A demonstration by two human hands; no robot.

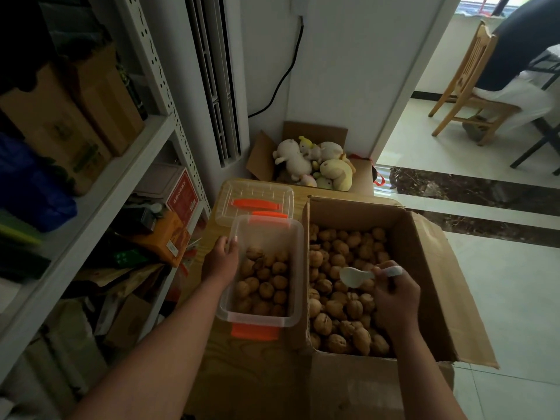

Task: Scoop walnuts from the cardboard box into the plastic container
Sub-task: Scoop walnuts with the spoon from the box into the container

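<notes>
An open cardboard box (424, 268) full of walnuts (339, 310) stands at the right. To its left, on a wooden table, sits a clear plastic container (298, 268) with orange latches, partly filled with walnuts (263, 286). My left hand (220, 259) grips the container's left rim. My right hand (395, 294) hovers over the box, holding a white plastic spoon (353, 276) by its handle. The spoon's bowl is empty and points left toward the container.
The container's clear lid (254, 197) lies on the wooden table (251, 374) behind it. A box of plush toys (315, 162) sits beyond. Metal shelving (100, 189) crowds the left. A person sits on a wooden chair (466, 86) far right.
</notes>
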